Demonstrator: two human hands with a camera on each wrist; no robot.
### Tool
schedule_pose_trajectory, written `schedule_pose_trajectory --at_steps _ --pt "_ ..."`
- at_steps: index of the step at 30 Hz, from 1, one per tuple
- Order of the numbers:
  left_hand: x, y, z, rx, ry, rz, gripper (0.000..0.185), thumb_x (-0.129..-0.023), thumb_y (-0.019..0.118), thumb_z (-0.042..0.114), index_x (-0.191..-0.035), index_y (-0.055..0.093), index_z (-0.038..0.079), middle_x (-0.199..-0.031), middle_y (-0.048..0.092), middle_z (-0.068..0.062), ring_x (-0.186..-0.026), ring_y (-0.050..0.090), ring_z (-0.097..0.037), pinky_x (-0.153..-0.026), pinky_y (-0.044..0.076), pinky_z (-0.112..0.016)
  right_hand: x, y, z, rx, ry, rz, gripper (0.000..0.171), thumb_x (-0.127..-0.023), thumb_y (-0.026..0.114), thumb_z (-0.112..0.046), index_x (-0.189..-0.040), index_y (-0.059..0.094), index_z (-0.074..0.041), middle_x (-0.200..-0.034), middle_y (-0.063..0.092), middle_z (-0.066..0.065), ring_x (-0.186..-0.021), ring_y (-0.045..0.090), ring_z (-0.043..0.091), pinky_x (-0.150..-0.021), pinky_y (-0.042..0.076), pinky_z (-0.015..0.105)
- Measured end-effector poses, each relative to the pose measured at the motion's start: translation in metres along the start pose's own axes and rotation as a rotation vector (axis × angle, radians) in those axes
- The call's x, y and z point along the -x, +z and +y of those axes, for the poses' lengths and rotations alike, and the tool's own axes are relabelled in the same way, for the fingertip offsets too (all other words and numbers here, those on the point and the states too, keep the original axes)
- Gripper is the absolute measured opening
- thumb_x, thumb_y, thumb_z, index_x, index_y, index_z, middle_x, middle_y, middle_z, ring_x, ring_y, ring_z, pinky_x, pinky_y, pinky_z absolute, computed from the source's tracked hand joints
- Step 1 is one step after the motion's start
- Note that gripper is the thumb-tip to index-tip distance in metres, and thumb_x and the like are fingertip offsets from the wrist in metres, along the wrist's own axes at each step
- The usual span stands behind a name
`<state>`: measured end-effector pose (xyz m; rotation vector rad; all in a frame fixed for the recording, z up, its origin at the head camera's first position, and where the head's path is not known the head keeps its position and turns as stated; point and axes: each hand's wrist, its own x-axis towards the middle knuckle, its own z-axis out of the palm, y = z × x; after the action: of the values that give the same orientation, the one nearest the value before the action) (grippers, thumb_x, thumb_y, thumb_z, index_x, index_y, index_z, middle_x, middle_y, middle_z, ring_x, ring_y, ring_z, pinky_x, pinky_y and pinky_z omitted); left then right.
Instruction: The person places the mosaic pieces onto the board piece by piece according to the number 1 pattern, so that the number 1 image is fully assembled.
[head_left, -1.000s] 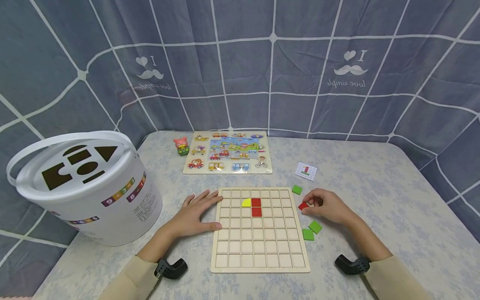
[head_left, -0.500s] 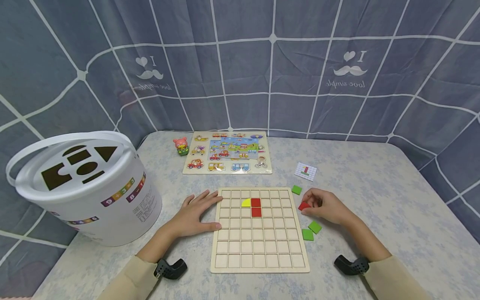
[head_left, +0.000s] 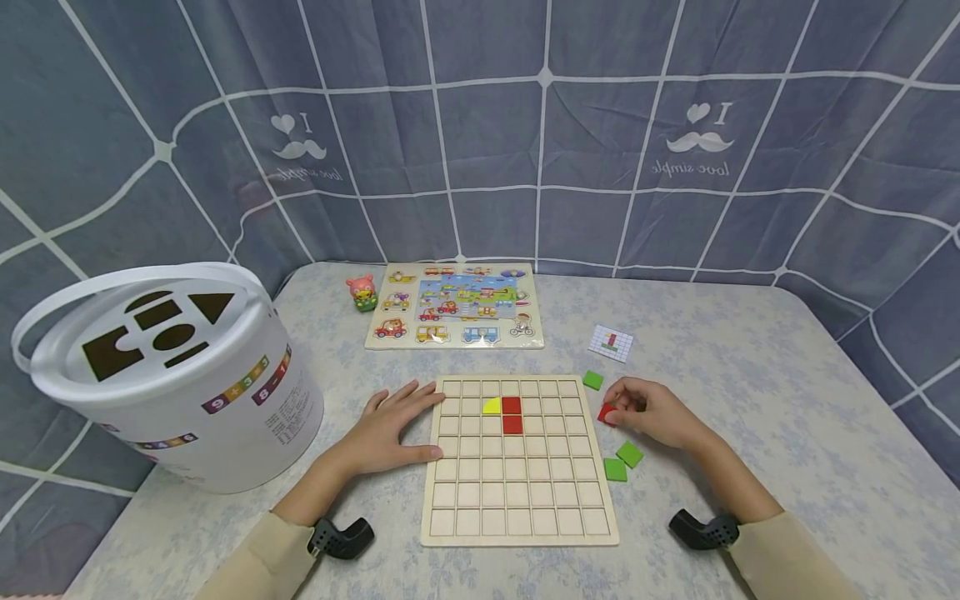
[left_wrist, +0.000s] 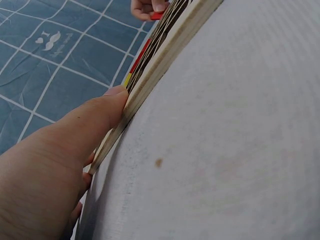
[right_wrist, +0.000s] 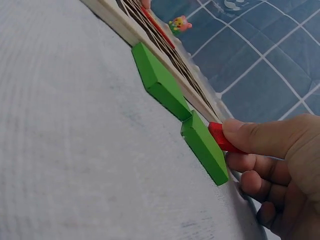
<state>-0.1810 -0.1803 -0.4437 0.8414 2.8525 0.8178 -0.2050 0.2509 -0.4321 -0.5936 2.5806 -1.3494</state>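
My right hand (head_left: 651,410) pinches a red tile (right_wrist: 220,137) between thumb and fingers, just right of the wooden grid board (head_left: 519,533). Spread flat, my left hand (head_left: 390,433) touches the board's left edge with its thumb and fingertips. In the board's upper rows lie a yellow quarter-round tile (head_left: 492,406) and two red squares (head_left: 512,425), one below the other. Beside the board's right edge are green tiles: one (head_left: 592,380) above my right hand and two (head_left: 616,470) below it, which in the right wrist view stand out large and close together.
A small pattern card (head_left: 611,342) lies behind the right hand. Farther back are a vehicle picture puzzle (head_left: 454,333) and a pink-headed figurine (head_left: 363,293). A big white bucket (head_left: 225,417) with a shape-cut lid stands at the left. A tiled-pattern curtain (head_left: 495,133) hangs behind the table.
The red tile has turned slightly between the right hand's thumb and fingers. Both hands otherwise stay in place, and the board and its tiles look the same.
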Motion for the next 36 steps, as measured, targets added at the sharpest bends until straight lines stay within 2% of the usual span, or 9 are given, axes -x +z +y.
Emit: schedule_pose_trajectory --at_steps 11,22,30,36 --pt "0.000 0.001 0.000 0.005 -0.005 0.001 0.082 -0.081 0.069 0.059 -0.149 0.043 0.020 -0.156 0.035 -0.004 -0.145 0.021 -0.031 -0.110 0.007 -0.063 -0.002 -0.001 0.002 -0.034 0.011 -0.012 0.018 -0.089 0.072 -0.009 -0.102 0.064 0.001 -0.080 0.060 0.008 -0.063 0.052 0.013 -0.053 0.046 0.026" --pt "0.000 0.001 0.000 0.009 -0.005 -0.001 0.082 -0.081 0.069 0.059 -0.149 0.043 0.020 -0.156 0.034 -0.004 -0.146 0.021 -0.031 -0.110 0.007 -0.063 -0.002 0.001 -0.007 -0.066 0.014 -0.017 0.019 -0.088 0.073 -0.008 -0.102 0.064 0.002 -0.081 0.059 0.009 -0.063 0.051 0.013 -0.054 0.044 0.024" --pt "0.000 0.000 0.000 0.004 -0.002 -0.003 0.081 -0.081 0.069 0.059 -0.148 0.044 0.020 -0.156 0.034 -0.004 -0.145 0.021 -0.031 -0.110 0.007 -0.063 -0.005 0.007 -0.015 -0.069 -0.061 -0.046 0.017 -0.088 0.072 -0.006 -0.102 0.064 0.002 -0.081 0.061 0.007 -0.064 0.052 0.011 -0.055 0.043 0.023" --pt "0.000 -0.001 0.001 0.009 -0.001 -0.003 0.081 -0.081 0.069 0.058 -0.148 0.044 0.020 -0.156 0.034 -0.004 -0.146 0.021 -0.032 -0.110 0.006 -0.062 -0.008 0.012 -0.020 -0.097 -0.072 -0.061 0.017 -0.088 0.072 -0.005 -0.101 0.064 0.002 -0.080 0.060 0.007 -0.064 0.052 0.010 -0.053 0.042 0.022"
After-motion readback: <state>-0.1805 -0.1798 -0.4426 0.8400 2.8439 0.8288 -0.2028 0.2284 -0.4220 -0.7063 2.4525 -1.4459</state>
